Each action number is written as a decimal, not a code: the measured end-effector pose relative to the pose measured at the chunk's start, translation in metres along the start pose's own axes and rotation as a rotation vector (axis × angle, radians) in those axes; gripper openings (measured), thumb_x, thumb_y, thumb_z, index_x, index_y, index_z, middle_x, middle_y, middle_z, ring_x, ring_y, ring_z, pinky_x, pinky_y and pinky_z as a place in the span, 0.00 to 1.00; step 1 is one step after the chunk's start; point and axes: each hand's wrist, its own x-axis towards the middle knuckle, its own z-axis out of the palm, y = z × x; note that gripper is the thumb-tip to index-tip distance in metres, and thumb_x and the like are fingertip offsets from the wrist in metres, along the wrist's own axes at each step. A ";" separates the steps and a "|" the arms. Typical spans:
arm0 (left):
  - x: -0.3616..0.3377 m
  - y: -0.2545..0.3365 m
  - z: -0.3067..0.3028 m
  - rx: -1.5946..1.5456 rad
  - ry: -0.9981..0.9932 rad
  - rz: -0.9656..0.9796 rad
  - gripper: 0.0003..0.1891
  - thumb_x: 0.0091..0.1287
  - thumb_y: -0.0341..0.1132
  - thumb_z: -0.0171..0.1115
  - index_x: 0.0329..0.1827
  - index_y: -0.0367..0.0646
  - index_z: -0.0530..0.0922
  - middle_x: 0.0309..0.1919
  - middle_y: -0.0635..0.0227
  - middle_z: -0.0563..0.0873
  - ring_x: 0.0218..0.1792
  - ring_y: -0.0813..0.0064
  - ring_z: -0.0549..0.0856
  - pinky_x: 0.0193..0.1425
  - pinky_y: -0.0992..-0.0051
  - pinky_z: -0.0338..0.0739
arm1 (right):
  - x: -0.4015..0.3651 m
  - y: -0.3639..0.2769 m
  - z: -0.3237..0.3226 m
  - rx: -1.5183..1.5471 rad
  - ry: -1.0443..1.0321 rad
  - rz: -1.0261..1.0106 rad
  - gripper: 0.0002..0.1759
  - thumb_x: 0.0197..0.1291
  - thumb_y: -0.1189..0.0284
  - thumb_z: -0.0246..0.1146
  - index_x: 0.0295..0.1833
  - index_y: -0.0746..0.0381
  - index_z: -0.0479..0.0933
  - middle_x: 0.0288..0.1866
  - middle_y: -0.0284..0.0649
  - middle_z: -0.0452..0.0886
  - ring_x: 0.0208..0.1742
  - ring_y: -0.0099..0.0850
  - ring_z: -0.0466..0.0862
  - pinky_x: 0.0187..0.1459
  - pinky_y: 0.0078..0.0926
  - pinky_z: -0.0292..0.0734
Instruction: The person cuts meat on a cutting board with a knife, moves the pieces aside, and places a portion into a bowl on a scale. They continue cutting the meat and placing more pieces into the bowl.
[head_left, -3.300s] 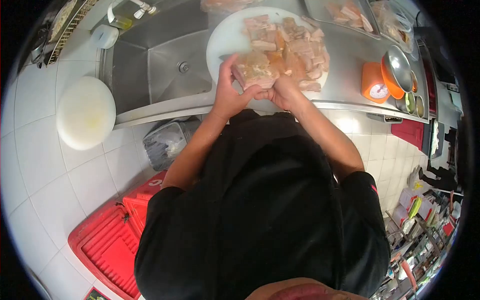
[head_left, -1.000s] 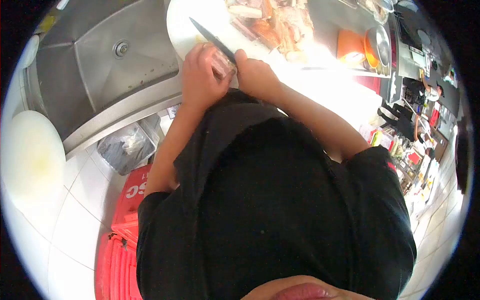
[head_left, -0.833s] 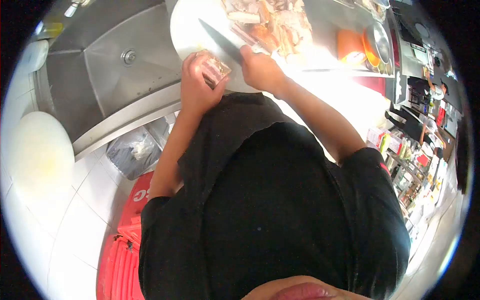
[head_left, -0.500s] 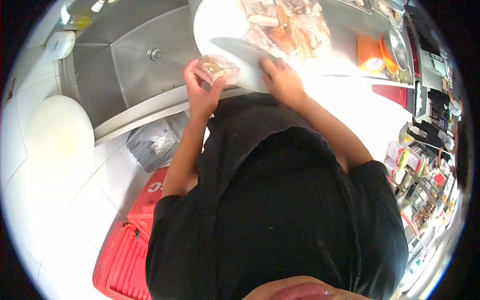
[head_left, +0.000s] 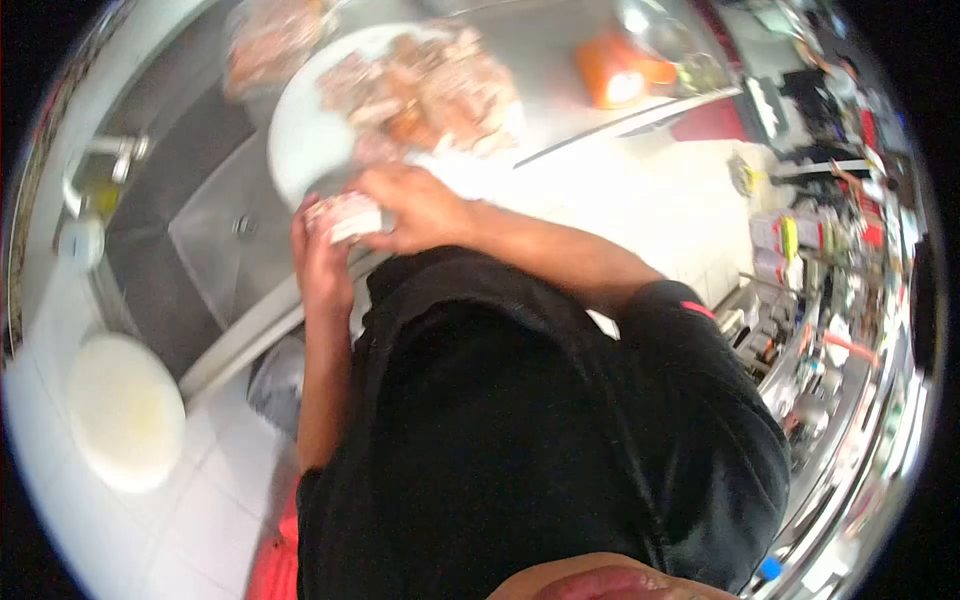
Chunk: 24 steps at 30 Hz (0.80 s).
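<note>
A piece of meat with pink and pale sides is gripped in my left hand near the edge of the round white board. Close against it on the right is my right hand, its fingers closed around the knife, whose dark blade shows only in part beside the meat. The image is blurred there, so the blade's contact with the meat is unclear. Many cut meat pieces lie heaped on the board, just beyond my hands.
A steel sink lies to the left, with a bagged portion of meat above it. An orange scale and a metal bowl stand at the upper right. Another round white board is at the far left. People are in the background.
The view has turned and shifted. My right hand has come with the knife from the board to the meat in my left hand, and the two hands are now close together.
</note>
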 end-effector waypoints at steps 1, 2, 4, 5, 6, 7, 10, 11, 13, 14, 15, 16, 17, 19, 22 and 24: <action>0.004 0.011 0.020 -0.120 -0.041 -0.018 0.28 0.77 0.37 0.55 0.76 0.37 0.62 0.63 0.56 0.78 0.60 0.63 0.81 0.64 0.62 0.77 | -0.001 0.003 -0.013 0.046 -0.055 0.083 0.36 0.43 0.64 0.81 0.59 0.62 0.75 0.57 0.52 0.81 0.55 0.53 0.84 0.54 0.45 0.81; 0.008 0.023 0.040 -0.239 -0.081 -0.041 0.31 0.77 0.40 0.56 0.78 0.36 0.60 0.63 0.55 0.77 0.60 0.62 0.81 0.63 0.62 0.78 | 0.002 0.000 -0.032 -0.009 0.224 -0.088 0.35 0.44 0.63 0.82 0.57 0.63 0.76 0.52 0.50 0.83 0.49 0.47 0.87 0.51 0.42 0.83; 0.021 0.025 0.055 -0.209 -0.143 -0.042 0.32 0.78 0.43 0.55 0.78 0.35 0.58 0.63 0.55 0.77 0.59 0.62 0.81 0.62 0.62 0.78 | -0.003 0.009 -0.077 0.018 0.355 0.019 0.34 0.47 0.63 0.81 0.58 0.63 0.75 0.51 0.48 0.84 0.48 0.41 0.87 0.51 0.40 0.83; 0.027 0.028 0.062 -0.187 -0.162 -0.043 0.33 0.78 0.44 0.55 0.78 0.35 0.57 0.63 0.55 0.78 0.59 0.63 0.81 0.62 0.62 0.78 | -0.007 0.016 -0.103 0.045 0.415 0.068 0.34 0.48 0.63 0.81 0.58 0.64 0.75 0.50 0.46 0.84 0.48 0.38 0.87 0.51 0.38 0.83; 0.029 0.039 0.081 -0.102 -0.145 -0.020 0.32 0.79 0.43 0.54 0.78 0.33 0.58 0.63 0.56 0.78 0.58 0.67 0.81 0.60 0.63 0.78 | -0.012 0.030 -0.138 0.078 0.475 0.202 0.33 0.51 0.63 0.80 0.59 0.64 0.74 0.49 0.45 0.84 0.48 0.36 0.87 0.50 0.37 0.83; 0.030 0.040 0.091 -0.044 -0.132 -0.020 0.31 0.79 0.43 0.54 0.78 0.33 0.59 0.63 0.57 0.79 0.58 0.68 0.81 0.60 0.63 0.78 | -0.018 0.048 -0.180 0.115 0.529 0.336 0.33 0.53 0.62 0.79 0.59 0.64 0.74 0.49 0.44 0.85 0.48 0.34 0.86 0.49 0.36 0.83; 0.028 0.045 0.112 0.130 -0.128 0.005 0.27 0.79 0.39 0.56 0.75 0.33 0.63 0.63 0.60 0.80 0.57 0.71 0.81 0.59 0.67 0.78 | -0.025 0.058 -0.321 -0.354 0.573 0.661 0.35 0.57 0.56 0.75 0.60 0.69 0.74 0.51 0.50 0.86 0.49 0.35 0.88 0.48 0.37 0.83; 0.028 0.040 0.112 0.148 -0.110 -0.044 0.26 0.79 0.38 0.56 0.75 0.33 0.64 0.63 0.60 0.80 0.57 0.71 0.81 0.58 0.68 0.78 | -0.040 0.119 -0.359 -0.431 0.744 0.619 0.37 0.55 0.54 0.75 0.62 0.70 0.75 0.52 0.55 0.86 0.51 0.39 0.88 0.50 0.39 0.82; 0.028 0.021 0.111 0.182 -0.074 -0.145 0.24 0.79 0.36 0.56 0.74 0.34 0.66 0.63 0.60 0.81 0.57 0.71 0.81 0.58 0.69 0.78 | -0.061 0.186 -0.419 -0.672 0.683 0.726 0.39 0.53 0.54 0.75 0.62 0.71 0.75 0.49 0.54 0.87 0.50 0.42 0.88 0.49 0.39 0.82; 0.025 0.018 0.116 0.179 -0.034 -0.169 0.23 0.79 0.34 0.56 0.74 0.36 0.67 0.62 0.59 0.82 0.56 0.71 0.82 0.58 0.69 0.78 | -0.071 0.233 -0.443 -0.592 0.593 0.765 0.38 0.54 0.53 0.74 0.61 0.70 0.76 0.49 0.54 0.87 0.51 0.43 0.88 0.50 0.38 0.82; 0.025 0.014 0.119 0.186 -0.007 -0.190 0.23 0.79 0.34 0.56 0.74 0.36 0.68 0.62 0.59 0.82 0.56 0.72 0.82 0.57 0.69 0.78 | -0.080 0.272 -0.457 -0.509 0.502 0.800 0.37 0.54 0.52 0.73 0.61 0.69 0.78 0.49 0.54 0.87 0.52 0.43 0.87 0.51 0.38 0.81; 0.024 0.008 0.120 0.194 0.020 -0.213 0.23 0.79 0.35 0.57 0.73 0.37 0.68 0.62 0.59 0.82 0.56 0.72 0.82 0.57 0.69 0.78 | -0.088 0.311 -0.471 -0.428 0.411 0.837 0.37 0.55 0.51 0.73 0.60 0.68 0.79 0.49 0.53 0.87 0.53 0.44 0.87 0.51 0.37 0.81; 0.022 0.002 0.120 0.203 0.047 -0.238 0.23 0.79 0.35 0.57 0.73 0.37 0.68 0.62 0.59 0.82 0.55 0.72 0.82 0.57 0.69 0.78 | -0.088 0.324 -0.472 -0.383 0.303 0.891 0.35 0.55 0.51 0.72 0.59 0.68 0.79 0.48 0.52 0.87 0.51 0.43 0.87 0.50 0.37 0.81; 0.016 -0.009 0.118 0.155 0.058 -0.221 0.23 0.79 0.36 0.57 0.73 0.38 0.68 0.61 0.59 0.83 0.55 0.73 0.82 0.57 0.69 0.78 | -0.082 0.320 -0.463 -0.354 0.142 0.967 0.33 0.55 0.52 0.72 0.56 0.67 0.81 0.46 0.51 0.88 0.48 0.42 0.88 0.47 0.37 0.82; 0.008 -0.018 0.119 0.156 0.113 -0.235 0.23 0.79 0.37 0.58 0.73 0.38 0.69 0.61 0.59 0.83 0.55 0.73 0.82 0.57 0.69 0.78 | -0.076 0.312 -0.456 -0.352 0.046 0.997 0.29 0.56 0.53 0.71 0.53 0.66 0.84 0.44 0.48 0.89 0.44 0.41 0.89 0.43 0.36 0.83; 0.005 -0.019 0.126 0.191 0.159 -0.252 0.23 0.79 0.37 0.58 0.73 0.39 0.69 0.61 0.59 0.82 0.55 0.73 0.82 0.58 0.69 0.78 | -0.072 0.311 -0.458 -0.342 0.010 0.997 0.26 0.57 0.54 0.71 0.50 0.66 0.85 0.42 0.46 0.90 0.41 0.39 0.89 0.41 0.36 0.83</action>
